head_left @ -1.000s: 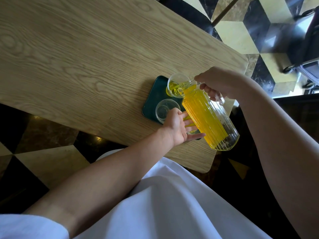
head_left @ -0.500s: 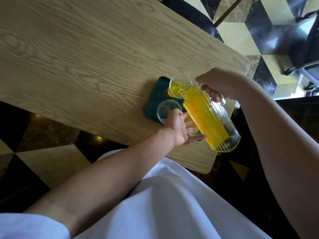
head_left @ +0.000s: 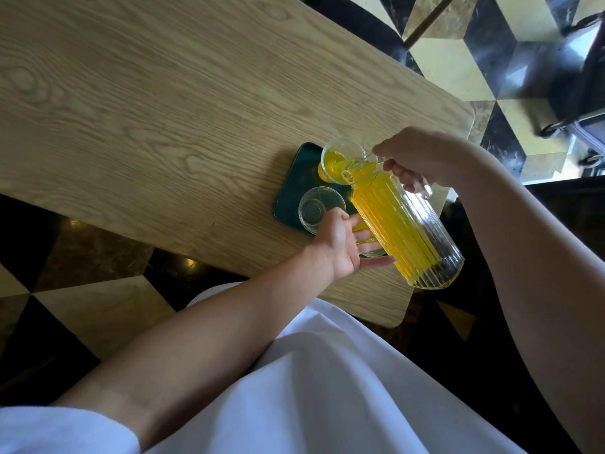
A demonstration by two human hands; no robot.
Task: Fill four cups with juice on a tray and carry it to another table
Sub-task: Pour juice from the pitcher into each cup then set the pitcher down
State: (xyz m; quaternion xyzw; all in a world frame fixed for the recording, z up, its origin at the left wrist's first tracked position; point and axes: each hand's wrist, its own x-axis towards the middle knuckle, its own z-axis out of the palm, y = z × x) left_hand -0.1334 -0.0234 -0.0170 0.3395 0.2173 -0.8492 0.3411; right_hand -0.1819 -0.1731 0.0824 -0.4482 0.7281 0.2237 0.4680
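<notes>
Brightness: daylight, fairly bright; the wooden table [head_left: 163, 109] is evenly lit.
Source: strongest light enters at the upper right of the frame, where the glossy floor [head_left: 540, 63] shines in pale streaks.
Glare: small hot spots on the dark tiles at lower left of centre; glints on the ribbed glass pitcher [head_left: 409, 231], whose juice glows vivid yellow.
Shadows: soft, under the table's near edge and on the right forearm's lower side.
Distortion: wide-angle bending; table edges curve, forearms swell near the frame's bottom.
Sharpness: centre crisp; white clothing [head_left: 327, 388] at the bottom soft.
</notes>
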